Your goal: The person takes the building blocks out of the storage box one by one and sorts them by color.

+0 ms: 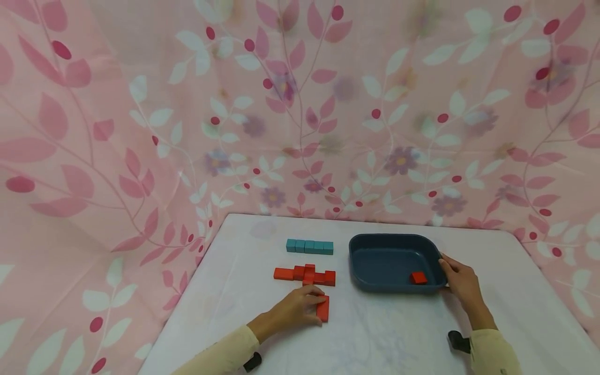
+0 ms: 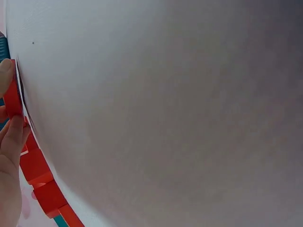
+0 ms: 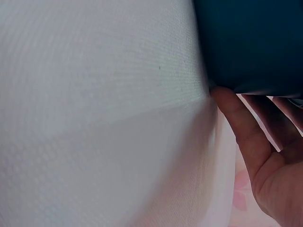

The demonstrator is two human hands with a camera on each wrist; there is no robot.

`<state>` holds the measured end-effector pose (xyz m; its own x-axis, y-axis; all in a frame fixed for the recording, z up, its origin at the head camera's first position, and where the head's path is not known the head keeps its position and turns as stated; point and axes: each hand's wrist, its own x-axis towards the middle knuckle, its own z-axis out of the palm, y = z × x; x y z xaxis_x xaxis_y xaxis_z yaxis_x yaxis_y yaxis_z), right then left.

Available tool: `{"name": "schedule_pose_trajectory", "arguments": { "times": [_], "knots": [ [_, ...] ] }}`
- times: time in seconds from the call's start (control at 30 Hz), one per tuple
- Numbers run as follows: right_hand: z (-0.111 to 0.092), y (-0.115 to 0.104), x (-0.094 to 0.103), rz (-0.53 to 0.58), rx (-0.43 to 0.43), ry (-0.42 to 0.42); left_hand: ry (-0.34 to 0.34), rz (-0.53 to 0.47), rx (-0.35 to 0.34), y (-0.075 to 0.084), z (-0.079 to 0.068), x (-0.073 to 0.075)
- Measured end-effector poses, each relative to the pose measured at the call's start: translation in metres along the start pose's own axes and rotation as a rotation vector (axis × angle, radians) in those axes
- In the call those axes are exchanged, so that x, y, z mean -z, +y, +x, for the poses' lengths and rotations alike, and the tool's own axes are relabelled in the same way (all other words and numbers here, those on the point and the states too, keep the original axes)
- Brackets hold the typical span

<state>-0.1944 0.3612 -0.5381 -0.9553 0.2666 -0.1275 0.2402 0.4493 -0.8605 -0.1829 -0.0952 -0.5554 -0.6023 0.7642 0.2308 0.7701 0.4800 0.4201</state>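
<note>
My left hand (image 1: 295,308) pinches a flat red block (image 1: 323,308), fingers at its far end and thumb at its near end. In the left wrist view this block (image 2: 13,92) shows between thumb and fingertips at the left edge. Just beyond the hand lies a row of red blocks (image 1: 286,273), some raised on others. My right hand (image 1: 464,284) holds the right end of a dark blue rectangular dish (image 1: 389,289), fingers at the rim. In the right wrist view, a digit (image 3: 241,123) presses against the dish wall (image 3: 255,47). One red block (image 1: 419,277) lies inside the dish, near its right end.
A straight row of several teal blocks (image 1: 309,247) lies behind the red row, left of the dish. White cloth covers the table (image 1: 375,333). A pink floral curtain (image 1: 300,104) hangs behind and beside it. Dark wrist devices (image 1: 458,341) show below both hands.
</note>
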Motion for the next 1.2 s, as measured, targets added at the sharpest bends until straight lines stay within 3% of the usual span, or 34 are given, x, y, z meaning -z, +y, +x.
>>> {"name": "schedule_pose_trajectory", "arguments": {
  "times": [0.87,1.07,1.2],
  "knots": [
    [-0.002,-0.002,0.002,0.009,0.01,-0.004,-0.026,0.02,0.024,0.005,0.001,-0.007],
    [-0.001,0.0,0.001,0.021,0.006,-0.01,-0.073,0.023,0.07,0.009,0.007,0.001],
    [-0.001,0.0,0.001,0.015,0.005,-0.013,-0.053,0.05,0.059,0.014,0.019,0.012]
  ]
}}
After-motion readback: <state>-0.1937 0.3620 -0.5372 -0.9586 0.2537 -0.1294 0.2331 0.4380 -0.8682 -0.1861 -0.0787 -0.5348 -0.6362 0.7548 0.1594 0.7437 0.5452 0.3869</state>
